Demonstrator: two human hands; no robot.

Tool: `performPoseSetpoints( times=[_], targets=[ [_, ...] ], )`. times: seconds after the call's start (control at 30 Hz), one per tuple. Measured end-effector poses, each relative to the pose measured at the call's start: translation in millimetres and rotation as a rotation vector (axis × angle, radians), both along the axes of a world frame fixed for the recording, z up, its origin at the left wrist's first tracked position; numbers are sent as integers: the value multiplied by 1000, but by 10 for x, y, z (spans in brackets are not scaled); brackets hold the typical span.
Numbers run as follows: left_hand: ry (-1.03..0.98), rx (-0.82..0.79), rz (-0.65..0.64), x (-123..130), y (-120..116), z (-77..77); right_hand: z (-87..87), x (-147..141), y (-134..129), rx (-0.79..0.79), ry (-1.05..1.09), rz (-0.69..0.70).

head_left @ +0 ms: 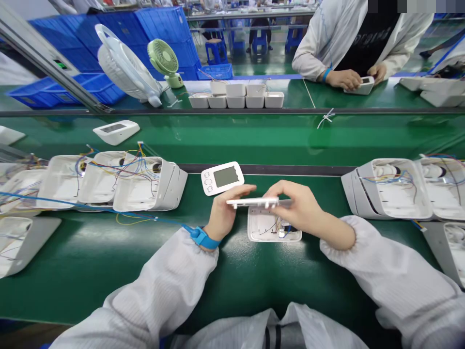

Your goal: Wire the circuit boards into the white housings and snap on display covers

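In the head view, a worker in white sleeves holds a slim white panel [250, 202] nearly edge-on above a green workbench [250, 286]. The left hand [224, 211], a blue strap [204, 238] at its wrist, grasps the panel's left end; the right hand [301, 201] grips the other between thumb and fingers. Just below, partly hidden by the right hand, lies a small white housing [263, 226], open and with wires [276, 224] inside. By the look of it, this unit is only part-done: wiring sits in place, but the housing has no cover and the panel is clear of the bench. Far and to the left of the panel rests a separate screen unit [223, 178], untouched by the grip. Larger shells, left [138, 196] and right [399, 191], lie open, wires showing, apparently unfinished too. Across the bench, a co-worker's hands [345, 80] hold a white device [366, 86].
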State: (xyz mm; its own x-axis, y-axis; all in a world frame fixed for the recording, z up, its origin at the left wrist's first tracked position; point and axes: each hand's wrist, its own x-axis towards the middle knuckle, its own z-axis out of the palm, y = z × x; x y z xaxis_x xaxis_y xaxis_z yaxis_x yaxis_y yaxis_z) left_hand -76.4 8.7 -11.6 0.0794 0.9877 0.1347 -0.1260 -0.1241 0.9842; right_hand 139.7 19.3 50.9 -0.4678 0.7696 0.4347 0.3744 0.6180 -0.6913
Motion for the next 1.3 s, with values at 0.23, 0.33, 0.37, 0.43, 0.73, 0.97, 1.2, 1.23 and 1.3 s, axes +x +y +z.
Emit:
performPoseSetpoints(
  times=[0.23,0.33,0.37,0.43,0.73,0.97,1.2,1.23,1.3],
  targets=[
    [535,298,-153,89,-24,79,-46,-85,-110,650,-540,58],
    [690,259,-171,189,-118,86,-4,-88,-108,718,-569,157],
    [693,246,-162,212,-138,80,21,-72,-92,708,-547,177],
    [629,265,-144,233,-155,55,76,-16,-45,658,-448,139],
    [118,356,-288,186,-167,-55,76,31,10,209,-811,108],
    [4,307,-376,194,-200,-72,5,-169,-64,113,-972,45],
    [-71,244,-345,176,-199,-123,-171,-148,-81,129,-805,-138],
    [-92,246,-348,176,-196,-131,-175,-140,-84,125,-787,-142],
    [-121,251,-349,175,-193,-141,-169,-124,-87,122,-754,-130]
  ],
)
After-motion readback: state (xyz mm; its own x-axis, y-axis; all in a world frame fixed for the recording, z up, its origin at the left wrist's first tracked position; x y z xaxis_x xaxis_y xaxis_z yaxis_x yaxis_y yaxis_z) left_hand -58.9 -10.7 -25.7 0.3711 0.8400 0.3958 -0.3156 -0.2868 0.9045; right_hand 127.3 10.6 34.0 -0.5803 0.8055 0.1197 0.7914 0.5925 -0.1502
